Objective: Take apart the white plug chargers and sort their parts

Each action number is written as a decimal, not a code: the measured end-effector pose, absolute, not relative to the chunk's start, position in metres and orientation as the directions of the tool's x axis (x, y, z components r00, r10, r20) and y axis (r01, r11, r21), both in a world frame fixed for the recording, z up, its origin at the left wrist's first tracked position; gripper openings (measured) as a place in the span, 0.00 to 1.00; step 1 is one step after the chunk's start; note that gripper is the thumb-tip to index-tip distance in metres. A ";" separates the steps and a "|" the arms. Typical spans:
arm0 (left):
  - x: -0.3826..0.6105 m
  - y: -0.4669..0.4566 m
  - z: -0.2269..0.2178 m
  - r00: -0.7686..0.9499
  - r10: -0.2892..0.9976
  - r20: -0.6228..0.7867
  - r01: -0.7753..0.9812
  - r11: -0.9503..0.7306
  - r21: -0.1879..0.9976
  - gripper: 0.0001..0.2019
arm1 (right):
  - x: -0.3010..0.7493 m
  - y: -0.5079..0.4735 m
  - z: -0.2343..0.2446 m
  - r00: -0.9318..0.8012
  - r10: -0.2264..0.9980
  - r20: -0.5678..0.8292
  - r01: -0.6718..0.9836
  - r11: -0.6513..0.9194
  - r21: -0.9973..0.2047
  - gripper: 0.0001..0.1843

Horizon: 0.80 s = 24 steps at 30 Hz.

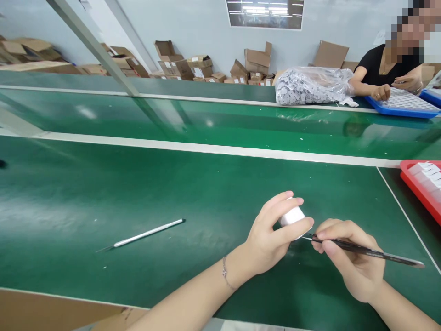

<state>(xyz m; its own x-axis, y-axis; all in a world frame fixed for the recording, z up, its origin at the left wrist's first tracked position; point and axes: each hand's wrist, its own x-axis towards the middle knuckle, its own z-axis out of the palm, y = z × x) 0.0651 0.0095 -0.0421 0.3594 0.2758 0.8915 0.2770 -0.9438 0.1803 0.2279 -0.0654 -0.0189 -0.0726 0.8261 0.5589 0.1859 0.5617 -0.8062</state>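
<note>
While your left hand (272, 234) is gripping one small white part (292, 215) at lower centre, your right hand (347, 262) is pinching one dark probe (365, 250), tip touching that part; one silver tool (148, 233) is lying apart, lower left.

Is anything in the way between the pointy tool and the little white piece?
Nothing visible. The tip of the tool in the right hand meets the white piece, which the left hand holds.
</note>
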 end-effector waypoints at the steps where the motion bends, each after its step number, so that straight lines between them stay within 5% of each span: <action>1: 0.065 0.009 -0.042 0.358 0.270 0.894 0.275 -0.945 0.175 0.11 | 0.228 -0.065 -0.019 -0.056 0.838 0.543 0.180 0.544 -0.820 0.08; 12: 0.066 0.010 -0.041 0.370 0.294 0.881 0.236 -0.947 0.217 0.14 | 0.226 -0.065 -0.023 -0.001 0.913 0.409 -0.130 0.405 -0.905 0.05; 17: 0.066 0.010 -0.040 0.373 0.331 0.867 0.210 -0.940 0.269 0.13 | 0.226 -0.064 -0.020 0.022 0.879 0.476 -0.065 0.477 -0.877 0.07; 24: 0.067 0.009 -0.041 0.396 0.348 0.850 0.188 -0.936 0.296 0.14 | 0.226 -0.064 -0.020 -0.136 0.708 0.693 0.302 0.696 -0.651 0.21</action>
<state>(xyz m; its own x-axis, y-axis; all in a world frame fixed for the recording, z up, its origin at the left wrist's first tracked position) 0.0669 0.0091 -0.0408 0.3956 0.3484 0.8498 0.1884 -0.9363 0.2962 0.2263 -0.0636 -0.0201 -0.1365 0.7075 0.6934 0.3016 0.6964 -0.6512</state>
